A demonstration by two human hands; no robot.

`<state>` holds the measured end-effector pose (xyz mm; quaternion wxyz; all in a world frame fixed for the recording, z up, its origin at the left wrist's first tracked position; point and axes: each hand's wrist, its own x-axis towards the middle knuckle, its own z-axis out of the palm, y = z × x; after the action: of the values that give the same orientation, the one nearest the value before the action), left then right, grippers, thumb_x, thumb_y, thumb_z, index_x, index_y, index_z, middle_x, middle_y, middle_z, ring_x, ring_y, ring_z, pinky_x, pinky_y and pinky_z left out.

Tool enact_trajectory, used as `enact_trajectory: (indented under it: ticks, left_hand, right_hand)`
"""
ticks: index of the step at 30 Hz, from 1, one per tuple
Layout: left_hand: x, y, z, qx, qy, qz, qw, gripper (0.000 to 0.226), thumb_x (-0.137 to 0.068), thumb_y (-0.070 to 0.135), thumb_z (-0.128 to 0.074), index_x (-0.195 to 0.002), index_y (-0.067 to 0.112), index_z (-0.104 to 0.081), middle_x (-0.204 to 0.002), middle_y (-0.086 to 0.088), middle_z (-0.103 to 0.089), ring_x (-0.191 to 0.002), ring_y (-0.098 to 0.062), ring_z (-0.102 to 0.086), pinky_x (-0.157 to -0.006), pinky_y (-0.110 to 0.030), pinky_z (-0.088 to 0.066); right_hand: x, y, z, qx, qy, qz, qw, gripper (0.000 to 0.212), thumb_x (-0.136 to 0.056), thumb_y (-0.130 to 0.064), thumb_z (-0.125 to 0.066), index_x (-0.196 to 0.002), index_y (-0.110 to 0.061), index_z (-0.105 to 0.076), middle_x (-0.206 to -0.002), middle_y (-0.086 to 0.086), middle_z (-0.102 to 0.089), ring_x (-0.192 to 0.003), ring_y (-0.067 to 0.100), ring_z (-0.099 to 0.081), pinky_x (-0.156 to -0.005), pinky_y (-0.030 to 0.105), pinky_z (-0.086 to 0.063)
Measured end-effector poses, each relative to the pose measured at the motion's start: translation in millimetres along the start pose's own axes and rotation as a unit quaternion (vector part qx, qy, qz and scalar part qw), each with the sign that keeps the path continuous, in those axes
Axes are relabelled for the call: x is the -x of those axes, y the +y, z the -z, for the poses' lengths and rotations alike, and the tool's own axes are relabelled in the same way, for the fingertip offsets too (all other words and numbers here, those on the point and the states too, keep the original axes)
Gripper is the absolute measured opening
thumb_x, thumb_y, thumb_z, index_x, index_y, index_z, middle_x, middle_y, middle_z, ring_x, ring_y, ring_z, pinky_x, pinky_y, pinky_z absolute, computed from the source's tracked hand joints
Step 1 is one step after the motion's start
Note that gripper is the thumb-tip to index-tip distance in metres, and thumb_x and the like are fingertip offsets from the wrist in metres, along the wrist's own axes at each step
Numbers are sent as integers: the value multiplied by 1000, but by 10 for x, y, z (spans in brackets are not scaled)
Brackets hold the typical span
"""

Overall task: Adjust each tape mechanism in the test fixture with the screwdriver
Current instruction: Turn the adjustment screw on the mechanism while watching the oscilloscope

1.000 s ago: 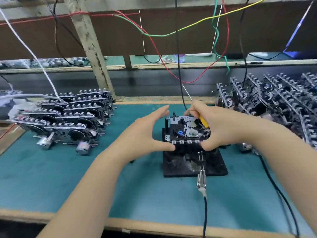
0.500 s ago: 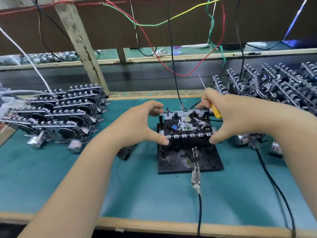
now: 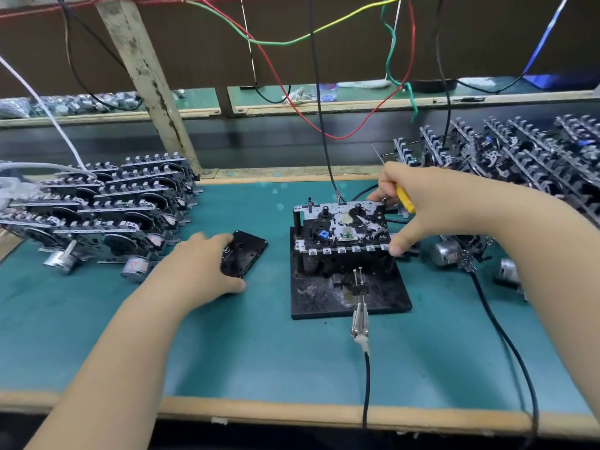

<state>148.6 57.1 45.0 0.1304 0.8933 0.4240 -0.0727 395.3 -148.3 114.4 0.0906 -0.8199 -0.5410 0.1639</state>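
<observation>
My left hand (image 3: 198,267) has moved off the mechanism (image 3: 341,228) and now grips the cassette (image 3: 245,254). My right hand (image 3: 418,206) holds the mechanism and screwdriver (image 3: 404,198). It looks light and fragile; hold the edges.

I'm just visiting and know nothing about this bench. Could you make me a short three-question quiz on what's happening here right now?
1. True or false: the left hand rests on the mechanism in the fixture.
2. Which hand holds the yellow screwdriver?
3. The black cassette lies: A) left of the fixture, B) on the mechanism, C) right of the fixture.

Key: 1 false, it is on the cassette; 2 the right hand; 3 A.
</observation>
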Motion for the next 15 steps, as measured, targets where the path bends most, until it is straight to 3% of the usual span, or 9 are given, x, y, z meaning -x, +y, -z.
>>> enact_trajectory:
  ticks: [2, 4, 7, 9, 10, 11, 13, 15]
  left_hand:
    - [65, -80, 21, 59, 25, 0, 998, 69, -75, 41, -83, -137, 39, -54, -131, 2, -60, -118, -19, -57, -94, -34, -47]
    - [146, -59, 132, 161, 105, -33, 981, 49, -71, 37, -85, -116, 44, -64, -115, 13, -67, -107, -12, -62, -84, -29, -45]
    - [232, 278, 358, 300, 169, -167, 924, 40, -72, 43, -74, -110, 48, -65, -105, 24, -67, -99, 0, -65, -76, -23, -49]
    - [233, 590, 411, 280, 127, -285, 908, 39, -80, 29, -74, -116, 41, -66, -119, 27, -65, -113, 4, -59, -94, -15, -45]
    - [206, 713, 405, 239, 107, -326, 908, 38, -84, 20, -73, -118, 35, -67, -125, 23, -63, -119, 1, -55, -101, -14, -40]
    - [170, 799, 383, 199, 94, -345, 912, 35, -88, 13, -70, -119, 30, -68, -129, 18, -62, -122, -2, -52, -104, -14, -37]
    - [90, 847, 320, 157, 86, -343, 922, 32, -94, 10, -63, -121, 28, -66, -132, 14, -60, -123, -2, -47, -98, -2, -29]
    - [53, 821, 246, 157, 94, -339, 923, 28, -96, 16, -61, -121, 29, -65, -134, 11, -60, -120, -2, -46, -91, 2, -26]
  right_hand:
    - [7, -2, -18, 1, 3, -1, 1000, 71, -58, -31, -97, -87, -28, -33, -128, -18, -58, -119, 24, -57, -93, 47, -48]
    - [7, 4, -32, -7, 10, -3, 1000, 70, -58, -30, -97, -87, -28, -33, -128, -19, -58, -117, 23, -58, -91, 46, -48]
    - [16, -2, -39, -23, 15, -2, 1000, 68, -61, -27, -96, -87, -28, -33, -129, -20, -58, -113, 17, -60, -83, 40, -47]
    - [63, 18, -65, -40, 15, 3, 999, 64, -68, -21, -93, -90, -29, -33, -120, -25, -55, -87, -5, -64, -69, 24, -48]
    - [105, 31, -88, -44, 17, 9, 999, 61, -73, -17, -88, -93, -28, -32, -119, -28, -51, -66, -9, -61, -57, 14, -44]
    - [149, 47, -116, -46, 30, 19, 998, 56, -77, -12, -80, -95, -28, -30, -126, -30, -48, -52, -4, -56, -50, 14, -41]
    - [232, 42, -175, -83, 113, 57, 989, 48, -79, -6, -66, -97, -28, -28, -142, -34, -45, -53, 6, -57, -50, 18, -36]
    - [270, -24, -237, -161, 212, 89, 960, 44, -79, -2, -59, -97, -30, -31, -133, -33, -58, -79, -2, -64, -64, 17, -40]
